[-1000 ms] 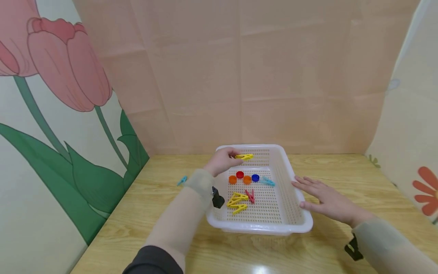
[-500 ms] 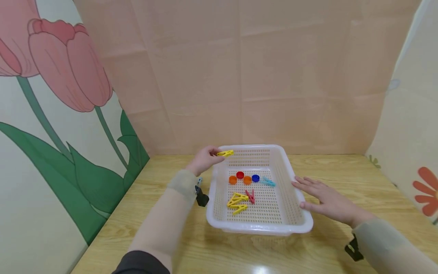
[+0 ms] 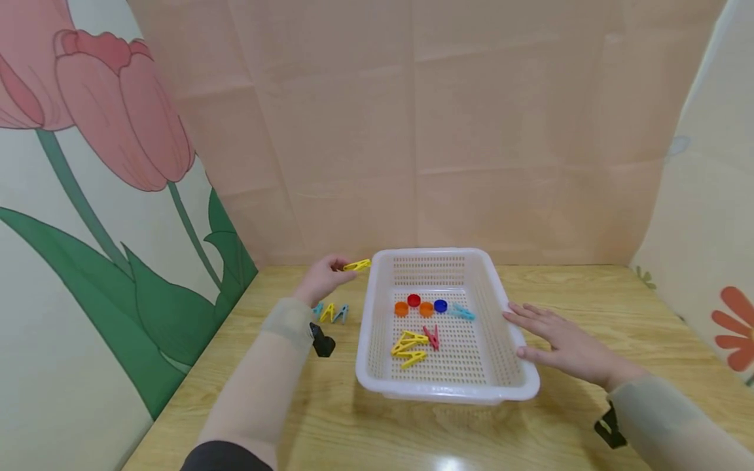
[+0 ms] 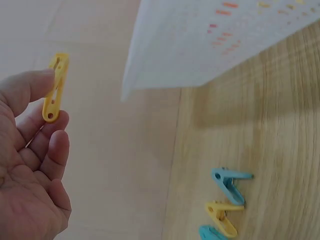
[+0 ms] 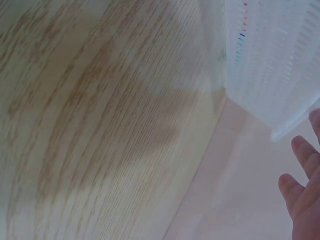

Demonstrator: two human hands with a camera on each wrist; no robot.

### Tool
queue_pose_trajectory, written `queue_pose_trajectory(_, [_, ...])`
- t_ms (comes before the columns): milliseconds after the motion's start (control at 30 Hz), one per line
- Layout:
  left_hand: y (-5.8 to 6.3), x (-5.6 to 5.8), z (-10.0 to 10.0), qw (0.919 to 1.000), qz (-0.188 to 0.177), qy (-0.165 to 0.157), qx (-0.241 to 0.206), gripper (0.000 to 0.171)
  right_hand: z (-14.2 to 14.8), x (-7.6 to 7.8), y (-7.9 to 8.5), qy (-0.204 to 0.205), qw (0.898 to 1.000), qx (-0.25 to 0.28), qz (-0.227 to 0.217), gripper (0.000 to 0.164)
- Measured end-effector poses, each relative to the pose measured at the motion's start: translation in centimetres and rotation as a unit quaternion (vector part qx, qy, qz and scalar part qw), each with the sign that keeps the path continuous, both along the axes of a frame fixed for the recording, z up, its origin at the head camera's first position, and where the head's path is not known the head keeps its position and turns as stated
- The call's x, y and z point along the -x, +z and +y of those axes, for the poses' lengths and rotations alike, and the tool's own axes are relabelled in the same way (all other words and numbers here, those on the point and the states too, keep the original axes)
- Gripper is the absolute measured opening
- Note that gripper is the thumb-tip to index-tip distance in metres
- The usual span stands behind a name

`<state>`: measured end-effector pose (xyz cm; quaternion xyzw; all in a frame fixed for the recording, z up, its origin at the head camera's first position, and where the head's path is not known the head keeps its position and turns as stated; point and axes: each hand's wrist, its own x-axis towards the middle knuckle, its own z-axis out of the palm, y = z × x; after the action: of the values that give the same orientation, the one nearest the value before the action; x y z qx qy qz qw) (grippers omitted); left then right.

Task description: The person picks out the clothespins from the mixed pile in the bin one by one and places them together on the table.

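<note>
Head view: pinching a yellow clothespin [image 3: 357, 265] in the left hand [image 3: 323, 279], above the tabletop [image 3: 589, 288] and near three more clothespins [image 4: 216, 211] lying there, just beside a white perforated basket [image 3: 448, 392]; resting the straight-fingered right hand [image 3: 562, 343] at the opposite rim [image 3: 498, 288], seemingly in contact.

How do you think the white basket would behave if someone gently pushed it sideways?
The white basket would probably slide rather than tip, sitting flat and wide on the table. Perforated and plastic-looking, it seems light for its size. The blue disc inside looks loose and might shift.
</note>
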<state>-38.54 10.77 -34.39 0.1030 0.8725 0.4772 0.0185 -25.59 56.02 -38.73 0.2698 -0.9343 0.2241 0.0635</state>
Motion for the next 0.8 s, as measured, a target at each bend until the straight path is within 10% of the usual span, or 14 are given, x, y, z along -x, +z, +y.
queue_pose_trajectory(800, [-5.0, 0.8, -6.3, 0.9871, -0.053, 0.147, -0.032, 0.041, 0.1, 0.2, 0.0, 0.001, 1.0, -0.004, 0.003, 0.064])
